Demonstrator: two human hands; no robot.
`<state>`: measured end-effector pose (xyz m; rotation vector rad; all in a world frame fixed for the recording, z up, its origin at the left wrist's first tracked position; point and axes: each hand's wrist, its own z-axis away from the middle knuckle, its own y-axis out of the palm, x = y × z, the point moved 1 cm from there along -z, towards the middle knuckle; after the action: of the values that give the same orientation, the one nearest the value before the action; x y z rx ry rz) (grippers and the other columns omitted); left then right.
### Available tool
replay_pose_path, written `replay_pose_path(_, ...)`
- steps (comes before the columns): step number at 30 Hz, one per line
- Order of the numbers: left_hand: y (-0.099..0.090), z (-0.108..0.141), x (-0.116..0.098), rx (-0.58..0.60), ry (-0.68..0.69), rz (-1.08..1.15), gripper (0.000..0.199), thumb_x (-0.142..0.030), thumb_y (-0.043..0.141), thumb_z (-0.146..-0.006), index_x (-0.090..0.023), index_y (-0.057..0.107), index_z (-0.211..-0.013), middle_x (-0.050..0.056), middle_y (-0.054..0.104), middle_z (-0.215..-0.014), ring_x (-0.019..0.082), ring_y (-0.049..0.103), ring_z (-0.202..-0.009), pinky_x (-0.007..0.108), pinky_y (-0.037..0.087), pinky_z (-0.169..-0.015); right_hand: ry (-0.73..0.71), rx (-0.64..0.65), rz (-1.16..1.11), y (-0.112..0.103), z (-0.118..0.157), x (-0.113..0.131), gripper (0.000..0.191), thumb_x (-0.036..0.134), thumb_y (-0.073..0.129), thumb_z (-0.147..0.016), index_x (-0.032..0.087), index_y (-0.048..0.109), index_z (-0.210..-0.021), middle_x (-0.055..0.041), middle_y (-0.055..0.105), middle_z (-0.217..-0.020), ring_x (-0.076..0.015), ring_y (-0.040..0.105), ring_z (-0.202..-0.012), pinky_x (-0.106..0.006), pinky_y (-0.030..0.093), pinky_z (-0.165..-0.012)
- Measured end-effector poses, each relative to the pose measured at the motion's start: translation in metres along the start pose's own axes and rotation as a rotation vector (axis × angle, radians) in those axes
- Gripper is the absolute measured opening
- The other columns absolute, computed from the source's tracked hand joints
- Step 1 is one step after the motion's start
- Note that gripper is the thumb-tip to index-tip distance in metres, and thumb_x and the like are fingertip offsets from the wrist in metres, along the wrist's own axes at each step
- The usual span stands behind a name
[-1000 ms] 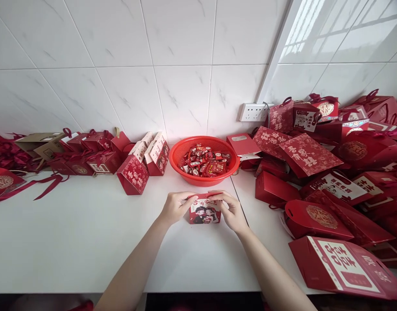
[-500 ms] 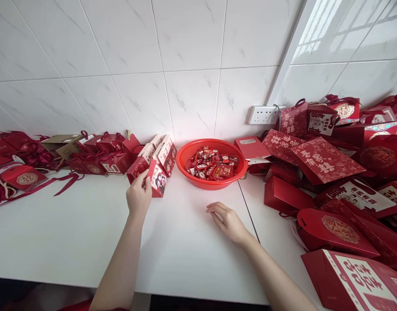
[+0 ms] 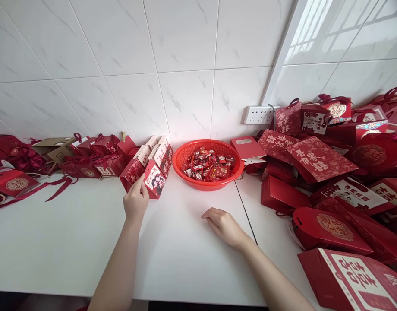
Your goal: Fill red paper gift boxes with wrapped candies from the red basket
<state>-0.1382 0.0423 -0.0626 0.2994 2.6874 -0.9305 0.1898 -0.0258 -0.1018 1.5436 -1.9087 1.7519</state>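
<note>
My left hand (image 3: 136,199) has its fingers closed at the left edge of a small red gift box (image 3: 155,179) printed with a cartoon couple. That box stands on the white table, up against a cluster of red and cream boxes (image 3: 133,171); part of the hand's grip is hidden. To the right of it, a red plastic basket (image 3: 207,185) holds many red-wrapped candies (image 3: 211,166). My right hand (image 3: 222,224) hovers or rests over the table in front of the basket, loosely bent and open, with nothing visible in it.
More red boxes (image 3: 111,166) and ribbons line the wall on the left, beside a brown box (image 3: 54,149). A large heap of red gift boxes (image 3: 321,160) covers the right side. A white power strip (image 3: 259,115) is at the tiled wall.
My left hand has shifted from the top of the couple-printed gift box down to its left edge, and the box now sits closer against the others. My right hand barely moves.
</note>
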Motion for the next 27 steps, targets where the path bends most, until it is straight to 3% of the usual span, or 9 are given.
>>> replay_pose_path(5, -0.003, 0.005, -0.008, 0.010, -0.033, -0.115, 0.038, -0.029, 0.047, -0.097, -0.021, 0.064, -0.131, 0.008, 0.073, -0.118, 0.023, 0.071, -0.095, 0.030, 0.050, -0.074, 0.020, 0.023, 0.016, -0.001, 0.000, 0.003, 0.032, 0.007, 0.042, -0.093, 0.022, 0.066, -0.109, -0.0046, 0.071, -0.105, -0.0199, 0.068, -0.094, -0.034, 0.053, -0.084)
replay_pose_path(12, -0.002, 0.009, -0.030, 0.227, -0.104, -0.263, 0.062, -0.041, 0.055, -0.093, -0.024, 0.039, -0.150, 0.012, 0.065, -0.131, 0.029, 0.069, -0.092, 0.032, 0.046, -0.060, 0.014, 0.054, 0.046, 0.002, 0.000, 0.004, 0.033, 0.008, 0.042, -0.094, 0.021, 0.066, -0.111, -0.0051, 0.072, -0.107, -0.0212, 0.068, -0.097, -0.035, 0.053, -0.086)
replay_pose_path(17, -0.002, 0.010, -0.039, 0.274, -0.070, -0.264, 0.062, -0.036, 0.049, -0.097, -0.023, 0.031, -0.154, 0.015, 0.062, -0.128, 0.031, 0.065, -0.105, 0.032, 0.049, -0.065, -0.004, 0.046, 0.065, 0.004, -0.001, 0.002, 0.032, 0.008, 0.043, -0.093, 0.022, 0.067, -0.110, -0.0046, 0.073, -0.106, -0.0206, 0.069, -0.095, -0.034, 0.053, -0.085)
replay_pose_path(23, -0.004, 0.008, -0.041, 0.266, -0.066, -0.315, 0.069, -0.038, 0.049, -0.096, -0.025, 0.020, -0.158, 0.015, 0.061, -0.126, 0.033, 0.066, -0.100, 0.037, 0.052, -0.063, -0.046, 0.034, 0.129, 0.004, -0.003, -0.004, 0.032, 0.005, 0.045, -0.090, 0.021, 0.066, -0.109, -0.0040, 0.073, -0.104, -0.0194, 0.069, -0.091, -0.033, 0.053, -0.084)
replay_pose_path(27, -0.003, 0.005, -0.035, 0.275, -0.064, -0.231, 0.071, -0.038, 0.051, -0.095, -0.024, 0.020, -0.158, 0.018, 0.057, -0.133, 0.038, 0.061, -0.109, 0.047, 0.056, -0.077, -0.062, 0.043, 0.161, 0.003, -0.005, -0.005, 0.031, 0.005, 0.047, -0.090, 0.021, 0.067, -0.108, -0.0044, 0.073, -0.104, -0.0195, 0.070, -0.090, -0.032, 0.053, -0.083)
